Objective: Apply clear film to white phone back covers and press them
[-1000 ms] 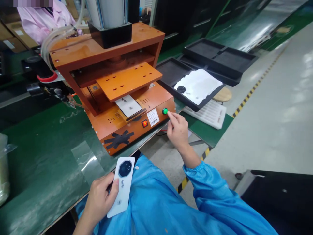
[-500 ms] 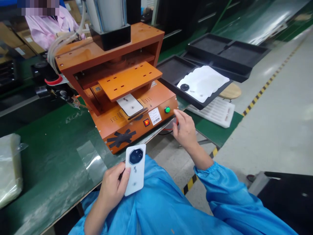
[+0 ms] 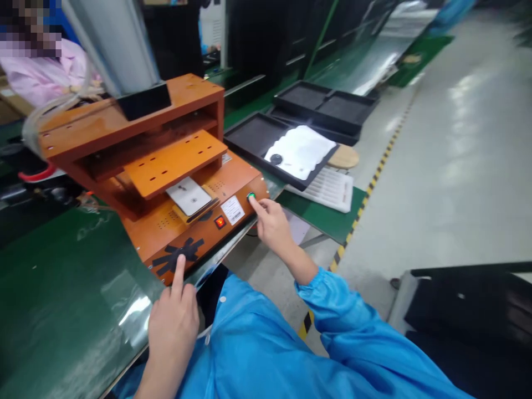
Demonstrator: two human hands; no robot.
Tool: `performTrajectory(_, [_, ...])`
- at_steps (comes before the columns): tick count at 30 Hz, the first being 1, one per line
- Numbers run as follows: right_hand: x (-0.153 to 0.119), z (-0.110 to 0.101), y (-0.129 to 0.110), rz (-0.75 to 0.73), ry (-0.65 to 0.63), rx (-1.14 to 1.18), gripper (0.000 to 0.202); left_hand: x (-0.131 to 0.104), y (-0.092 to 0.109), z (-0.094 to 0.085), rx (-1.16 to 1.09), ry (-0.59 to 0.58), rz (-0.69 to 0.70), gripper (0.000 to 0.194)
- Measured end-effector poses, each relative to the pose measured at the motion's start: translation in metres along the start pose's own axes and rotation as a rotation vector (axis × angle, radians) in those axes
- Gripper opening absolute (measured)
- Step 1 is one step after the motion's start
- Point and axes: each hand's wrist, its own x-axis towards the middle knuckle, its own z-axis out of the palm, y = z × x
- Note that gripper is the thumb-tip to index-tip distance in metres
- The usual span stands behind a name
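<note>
My right hand (image 3: 272,224) touches the lit green button (image 3: 250,197) on the orange press (image 3: 245,176) with an outstretched finger; its other fingers are loosely bent around nothing. My left hand (image 3: 174,316) points its index finger onto the black tape (image 3: 189,248) on the press's front, its other fingers curled. Beside it shows the dark face of a phone (image 3: 214,291), largely hidden by the hand and seemingly held there. A second phone (image 3: 190,195), white-backed with small dark marks, lies on the fixture, its far end under the raised orange plate (image 3: 174,160).
A red lit switch (image 3: 220,222) sits on the press's front. To the right, black trays (image 3: 249,133) hold white sheeting (image 3: 303,149) with a round dark camera piece. A white slotted tray (image 3: 332,188) lies below. A co-worker in a pink sleeve (image 3: 45,72) is behind the press.
My right hand has reached the green button. My left hand has moved to the taped spot, and the phone's white back no longer faces me. The view has shifted right.
</note>
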Motion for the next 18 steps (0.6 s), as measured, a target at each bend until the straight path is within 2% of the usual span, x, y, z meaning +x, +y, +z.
performTrajectory(4, [0.005,-0.008,-0.003,0.050,0.008,0.089,0.058,0.000,0.008,-0.004,-0.137,0.023,-0.060,0.029])
performTrajectory(7, [-0.009,-0.029,-0.021,0.125,0.122,0.356,0.042,0.001,0.017,-0.013,-0.309,0.122,-0.057,0.023])
performTrajectory(8, [-0.017,-0.037,-0.030,0.134,0.108,0.504,0.037,0.002,0.022,-0.015,-0.405,0.155,-0.051,0.022])
performTrajectory(9, [-0.027,-0.046,-0.041,0.121,0.041,0.670,0.036,0.005,0.028,-0.017,-0.522,0.169,-0.053,0.022])
performTrajectory(11, [-0.048,-0.059,-0.062,0.076,-0.195,0.968,0.044,0.012,0.042,-0.016,-0.776,0.128,-0.106,0.029])
performTrajectory(13, [-0.063,-0.068,-0.075,0.125,-0.369,1.098,0.046,0.020,0.057,-0.010,-0.976,0.031,-0.182,0.038])
performTrajectory(14, [-0.065,-0.071,-0.074,0.191,-0.384,1.097,0.043,0.024,0.064,-0.007,-1.038,-0.011,-0.209,0.039])
performTrajectory(16, [-0.052,-0.077,-0.053,0.321,-0.261,1.003,0.033,0.027,0.072,0.000,-1.114,-0.086,-0.215,0.034])
performTrajectory(18, [-0.014,-0.085,-0.006,0.363,0.003,0.789,0.031,0.023,0.074,0.005,-1.152,-0.169,-0.191,0.045])
